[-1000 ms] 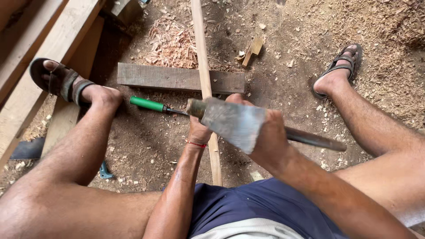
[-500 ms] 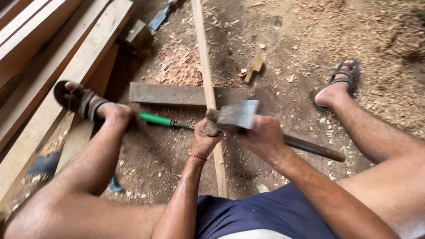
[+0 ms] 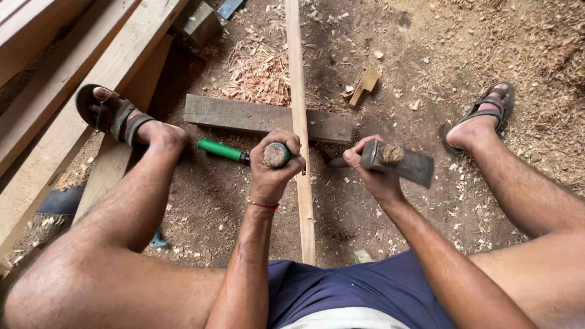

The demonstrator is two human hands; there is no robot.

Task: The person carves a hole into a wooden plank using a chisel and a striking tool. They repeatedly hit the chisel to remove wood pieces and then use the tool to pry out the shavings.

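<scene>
The chisel (image 3: 275,155) stands nearly on end in the left hand (image 3: 274,163), its worn butt facing the camera, the fist clenched round its handle just at the left edge of the long thin wooden strip (image 3: 301,152); the blade is hidden below the fist, so where its edge bears on the wood cannot be told. The right hand (image 3: 373,173) at 3 o'clock of it is clenched on the handle of a hatchet (image 3: 399,162), held close under the head with the grey blade pointing out to 3 o'clock and the blunt back turned towards the chisel; the two are near but apart. The strip runs from 12 to 6 o'clock between the knees, lying across a short grey plank (image 3: 268,117) that crosses it just beyond the hands. A green-handled tool (image 3: 222,150) lies on the ground at 9 o'clock of the left hand, its tip passing behind the fist. A heap of pale wood shavings (image 3: 259,73) sits at 11 o'clock beyond the plank, a small wooden offcut (image 3: 365,82) at 1 o'clock, and stacked boards (image 3: 73,79) slant along the far left. The sandalled left foot (image 3: 116,119) rests on one of those boards; the right foot (image 3: 481,122) is on the sawdust-strewn ground (image 3: 426,36). By the look of it, this is the striking step of chiselling the strip, caught with the hatchet drawn back; the next blow calls for the back of the head to meet the butt squarely while the left fist keeps the chisel steady, clear of the knuckles.
</scene>
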